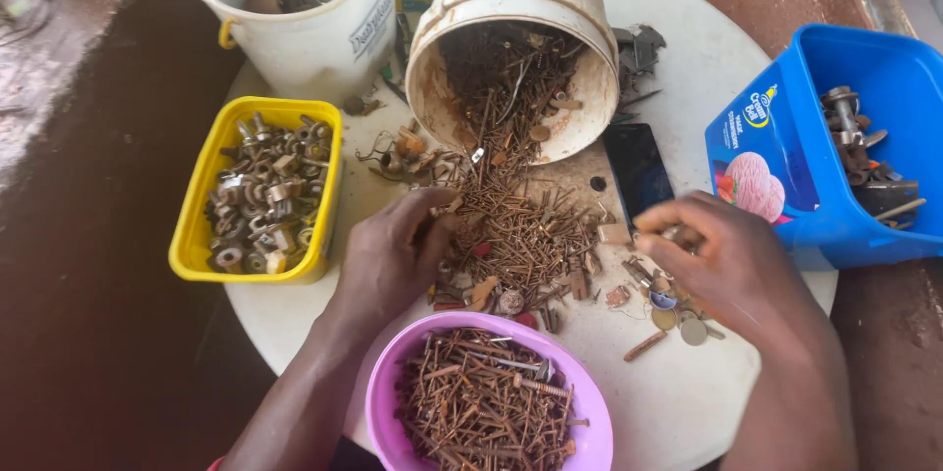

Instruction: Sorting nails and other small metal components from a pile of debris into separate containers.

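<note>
Below the tipped white bucket [511, 49] (spilling rusty nails [516, 235]), left hand [393, 260] loosely fingers them, right hand [727, 260] pinching something.

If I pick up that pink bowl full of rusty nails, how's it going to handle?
The pink bowl is heaped with rusty nails, so it probably feels heavy for its size. Its thin plastic wall may flex under a one-sided lift. The nails lie loose above the rim, so tilting would likely spill some onto the white table.

- Left hand [393, 260] and forearm are bare, with no glove, ring or watch showing.
- Right hand [732, 265] is likewise bare.
- A sliver of pinkish-red at the left elbow, perhaps a sleeve edge.
</note>
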